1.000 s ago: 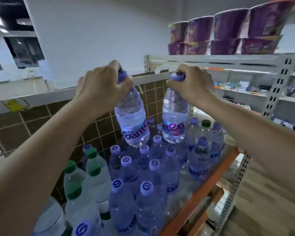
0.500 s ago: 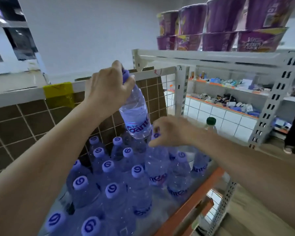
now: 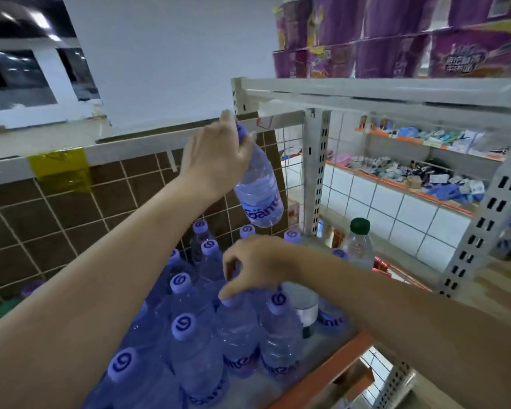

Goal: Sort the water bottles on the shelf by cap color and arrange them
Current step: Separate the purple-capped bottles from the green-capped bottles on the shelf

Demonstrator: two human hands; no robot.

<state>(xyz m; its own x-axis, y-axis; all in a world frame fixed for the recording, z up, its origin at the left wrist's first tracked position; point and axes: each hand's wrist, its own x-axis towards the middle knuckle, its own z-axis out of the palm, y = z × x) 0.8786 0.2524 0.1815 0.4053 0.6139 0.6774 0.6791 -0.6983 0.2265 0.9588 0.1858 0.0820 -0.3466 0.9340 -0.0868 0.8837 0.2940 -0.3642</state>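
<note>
Purple caps crowd the shelf (image 3: 322, 367), where the full bottles stand packed shoulder to shoulder. The left hand (image 3: 216, 160) is clamped round the neck of one bottle (image 3: 258, 187), hanging tilted in the air at 12 o'clock. The right hand (image 3: 254, 264), fingers pinched together, rests on a standing bottle's cap (image 3: 230, 301). A green-capped bottle (image 3: 359, 246) stands at 2 o'clock. Full, they likely feel heavy, with thin walls that give; the ridged neck looks the surest hold.
</note>
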